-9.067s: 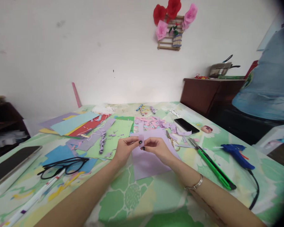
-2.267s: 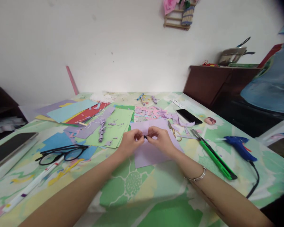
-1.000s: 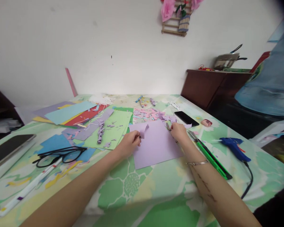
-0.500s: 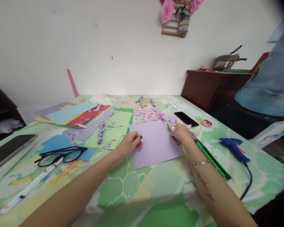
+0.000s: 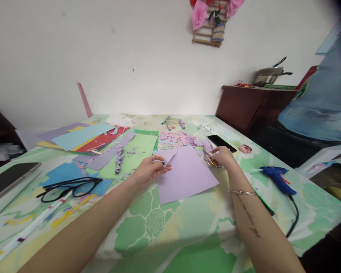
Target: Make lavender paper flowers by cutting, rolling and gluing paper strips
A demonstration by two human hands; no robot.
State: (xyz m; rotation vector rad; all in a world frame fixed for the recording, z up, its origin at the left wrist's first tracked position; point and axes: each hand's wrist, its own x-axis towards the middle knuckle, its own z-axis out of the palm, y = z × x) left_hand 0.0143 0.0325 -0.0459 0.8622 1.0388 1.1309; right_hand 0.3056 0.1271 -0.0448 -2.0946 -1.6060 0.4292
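Observation:
A lilac sheet of paper [image 5: 187,176] lies on the table in front of me. My left hand [image 5: 151,169] is over its left edge, with thumb and fingers closed on a small pointed lilac paper piece [image 5: 169,157]. At the sheet's right edge my right hand [image 5: 222,156] has its fingers around the handles of a pair of scissors [image 5: 209,159]. The blades point away from me and are partly hidden. Beneath my right forearm, a green utility knife [image 5: 265,203] is mostly covered.
Pink and lilac scraps [image 5: 184,140] lie behind the sheet. A black phone [image 5: 221,143] and a blue glue gun [image 5: 278,178] are at the right. Leftward are a rolled paper tube [image 5: 119,161], green paper [image 5: 139,151], glasses [image 5: 71,188] and coloured sheets [image 5: 79,137].
My left hand has shifted slightly left, and the small paper piece in it now stands out above the sheet. My right hand has moved a little right, showing more of the scissors' handles.

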